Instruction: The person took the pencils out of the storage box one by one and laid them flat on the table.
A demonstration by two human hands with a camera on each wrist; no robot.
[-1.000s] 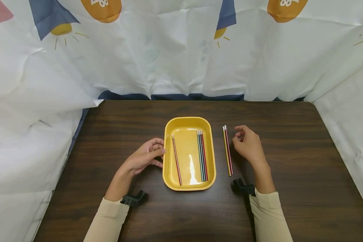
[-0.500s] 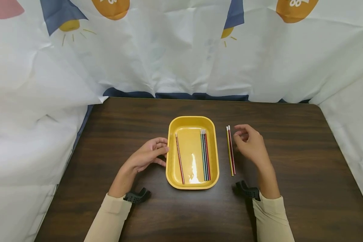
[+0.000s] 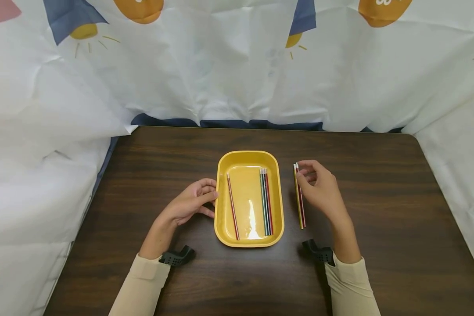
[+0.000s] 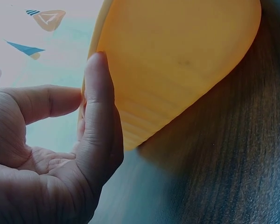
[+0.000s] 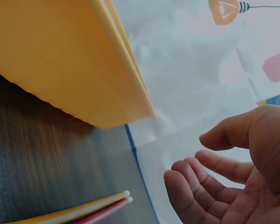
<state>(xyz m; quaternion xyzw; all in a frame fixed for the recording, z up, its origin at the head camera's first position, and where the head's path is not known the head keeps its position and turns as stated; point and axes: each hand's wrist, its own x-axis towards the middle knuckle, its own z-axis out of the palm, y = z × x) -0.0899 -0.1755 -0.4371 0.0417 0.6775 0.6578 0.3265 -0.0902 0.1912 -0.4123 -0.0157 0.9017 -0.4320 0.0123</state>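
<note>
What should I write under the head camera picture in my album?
Left hand at a yellow tray with pencils inside, right hand by two more pencils on the dark table.

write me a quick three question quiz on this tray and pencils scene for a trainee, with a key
1. Multiple choice: which hand touches the shallow yellow tray with rounded corners? a) right b) left c) neither
2. True or false: inside it, one slim red pencil lies apart from a side-by-side bunch of slim coloured pencils.
3. Count: how many slim white-tipped pencils lie outside it, on the dark brown wood-grain table?

Key: 1: b, the left hand. 2: true. 3: two, one yellow and one red.
</note>
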